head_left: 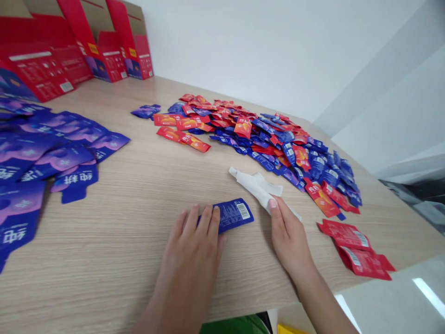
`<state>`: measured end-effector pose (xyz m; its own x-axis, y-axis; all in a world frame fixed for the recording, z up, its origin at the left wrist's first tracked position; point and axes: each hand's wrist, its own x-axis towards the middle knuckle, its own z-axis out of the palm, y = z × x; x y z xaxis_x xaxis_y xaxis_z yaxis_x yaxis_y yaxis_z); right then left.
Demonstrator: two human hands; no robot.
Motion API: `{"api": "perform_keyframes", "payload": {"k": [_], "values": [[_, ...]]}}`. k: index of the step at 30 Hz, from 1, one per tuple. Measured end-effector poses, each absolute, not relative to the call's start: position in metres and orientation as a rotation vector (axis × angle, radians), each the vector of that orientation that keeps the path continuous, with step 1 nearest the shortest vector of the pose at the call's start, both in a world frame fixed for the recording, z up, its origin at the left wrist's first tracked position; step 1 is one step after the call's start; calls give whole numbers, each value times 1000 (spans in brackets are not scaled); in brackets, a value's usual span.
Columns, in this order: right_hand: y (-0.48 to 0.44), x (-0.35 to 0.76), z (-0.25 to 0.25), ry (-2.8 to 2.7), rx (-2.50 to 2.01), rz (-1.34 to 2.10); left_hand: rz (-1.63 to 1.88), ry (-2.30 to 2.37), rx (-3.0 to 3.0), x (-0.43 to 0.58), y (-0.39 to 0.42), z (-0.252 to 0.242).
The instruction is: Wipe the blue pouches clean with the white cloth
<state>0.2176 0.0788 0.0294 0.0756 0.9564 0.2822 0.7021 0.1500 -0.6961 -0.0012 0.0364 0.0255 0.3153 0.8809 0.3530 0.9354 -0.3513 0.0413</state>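
Observation:
On the wooden table, a small blue sachet [233, 214] lies with its barcode side up. My left hand [198, 241] rests palm down over the sachet's left end, its fingers stretched out and pressing on it. To the right, my right hand [287, 232] pinches a crumpled white tissue [255, 185] between thumb and fingers. Beyond the tissue spreads a large heap of red and blue sachets [264, 139]. Two red sachets [359, 248] lie at the right, near the table edge.
Overlapping blue sachets [66, 148] lie along the left side. Open red cardboard boxes [118, 60] stand at the back left against the white wall [243, 51]. Several orange sachets [182, 130] sit at the heap's left end. The table's front edge runs below my hands.

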Motion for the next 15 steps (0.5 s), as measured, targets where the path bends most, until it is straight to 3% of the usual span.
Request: {"api": "perform_keyframes", "payload": {"k": [8, 15], "values": [[79, 221, 24, -1649, -1630, 432, -461, -2082, -2393, -26, 60, 55], [78, 218, 26, -1660, -1615, 463, -698, -2673, -1782, -113, 87, 92]]}}
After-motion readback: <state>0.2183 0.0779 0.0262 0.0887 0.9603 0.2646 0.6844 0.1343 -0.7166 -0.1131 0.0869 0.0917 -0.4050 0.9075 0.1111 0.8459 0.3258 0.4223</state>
